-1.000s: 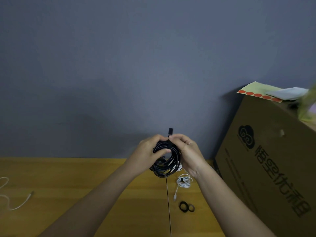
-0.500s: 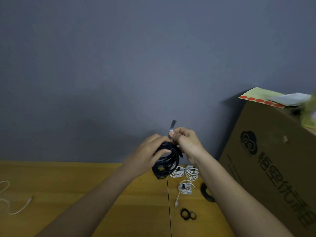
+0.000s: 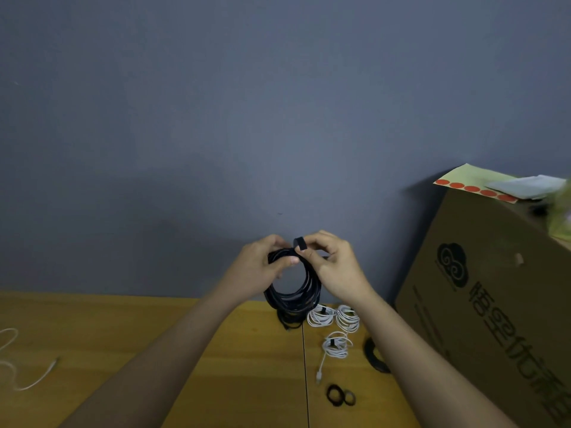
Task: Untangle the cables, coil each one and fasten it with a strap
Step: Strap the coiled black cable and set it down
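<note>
A coiled black cable (image 3: 293, 296) is held up above the wooden table (image 3: 154, 350), in front of the grey wall. My left hand (image 3: 259, 270) grips the coil's top left, thumb across the strands. My right hand (image 3: 332, 262) pinches a black strap (image 3: 299, 243) folded over the top of the coil. Three coiled white cables (image 3: 335, 327), each bound by a dark strap, lie on the table below. A loose white cable (image 3: 18, 362) lies at the far left.
A large cardboard box (image 3: 494, 304) stands at the right, with a sheet of red stickers (image 3: 472, 183) and papers on top. Small black strap rings (image 3: 340, 395) lie near the front. Another black coil (image 3: 372, 355) is partly hidden behind my right forearm.
The strap end that stuck up above the coil is now folded down over its top under my right fingers. Both hands have risen a little with the coil.
</note>
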The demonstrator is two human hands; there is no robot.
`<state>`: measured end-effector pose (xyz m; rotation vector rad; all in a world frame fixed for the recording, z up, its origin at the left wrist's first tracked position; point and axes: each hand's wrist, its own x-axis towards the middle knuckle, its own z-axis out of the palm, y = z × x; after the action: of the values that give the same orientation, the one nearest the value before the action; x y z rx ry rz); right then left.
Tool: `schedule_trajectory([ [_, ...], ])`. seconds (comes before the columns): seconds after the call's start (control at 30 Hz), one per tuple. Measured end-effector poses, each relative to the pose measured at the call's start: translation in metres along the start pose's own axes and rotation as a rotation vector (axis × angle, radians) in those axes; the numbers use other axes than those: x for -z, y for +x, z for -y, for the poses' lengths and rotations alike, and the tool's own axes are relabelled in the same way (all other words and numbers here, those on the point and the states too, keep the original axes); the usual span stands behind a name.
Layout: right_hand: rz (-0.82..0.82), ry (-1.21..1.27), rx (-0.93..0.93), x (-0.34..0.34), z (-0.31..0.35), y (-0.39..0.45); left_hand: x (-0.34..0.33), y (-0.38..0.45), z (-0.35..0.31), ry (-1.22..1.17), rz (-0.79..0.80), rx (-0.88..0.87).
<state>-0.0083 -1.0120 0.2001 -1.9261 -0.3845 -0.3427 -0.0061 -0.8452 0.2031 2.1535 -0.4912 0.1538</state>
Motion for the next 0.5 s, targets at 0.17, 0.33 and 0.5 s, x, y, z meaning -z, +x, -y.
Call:
schedule_trajectory([
  [0.17, 0.07, 0.031, 0.049, 0.013, 0.006, -0.001, 0.007, 0.006, -0.004, -0.142, 0.003, 0.03],
  [0.33, 0.086, 0.187, -0.003, 0.012, 0.008, -0.001, 0.01, 0.007, -0.01, -0.254, 0.0, 0.046],
  [0.5, 0.14, 0.102, -0.049, 0.022, 0.009, 0.001, 0.012, 0.003, -0.011, -0.34, 0.121, 0.058],
])
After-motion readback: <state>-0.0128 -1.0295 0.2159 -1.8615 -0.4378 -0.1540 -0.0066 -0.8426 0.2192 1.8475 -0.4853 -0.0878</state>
